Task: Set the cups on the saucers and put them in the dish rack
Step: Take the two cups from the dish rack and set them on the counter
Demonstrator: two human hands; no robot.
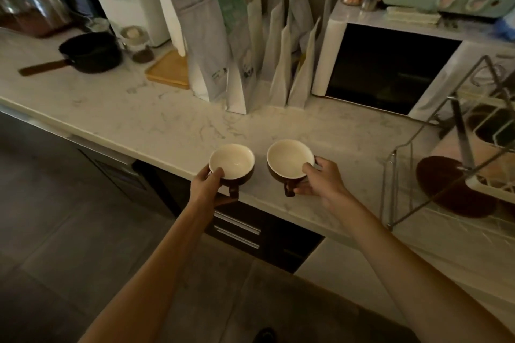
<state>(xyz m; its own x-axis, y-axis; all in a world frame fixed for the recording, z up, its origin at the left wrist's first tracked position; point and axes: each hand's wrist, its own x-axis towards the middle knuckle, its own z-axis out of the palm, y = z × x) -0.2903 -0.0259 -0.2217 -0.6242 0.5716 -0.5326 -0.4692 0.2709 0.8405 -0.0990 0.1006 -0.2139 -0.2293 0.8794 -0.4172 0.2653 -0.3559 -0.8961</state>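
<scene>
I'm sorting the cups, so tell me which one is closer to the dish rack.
The cup in the right hand; it is nearer the dish rack than the left hand's cup.

Two bare forearms come in from the bottom edge, no sleeves anywhere along the visible length, so whatever top is worn ends above the frame. Left hand [207,185] bare: no glove, ring, watch or strap showing on fingers or wrist. Right hand [320,179] same, bare wrist, nothing on the fingers that face this way. Nails look short and plain, though the dim light and blur make that uncertain. Slim forearms, smooth outline, no marks readable in this light. A small dark rounded shape low between the arms could be footwear; too dark to tell.
</scene>
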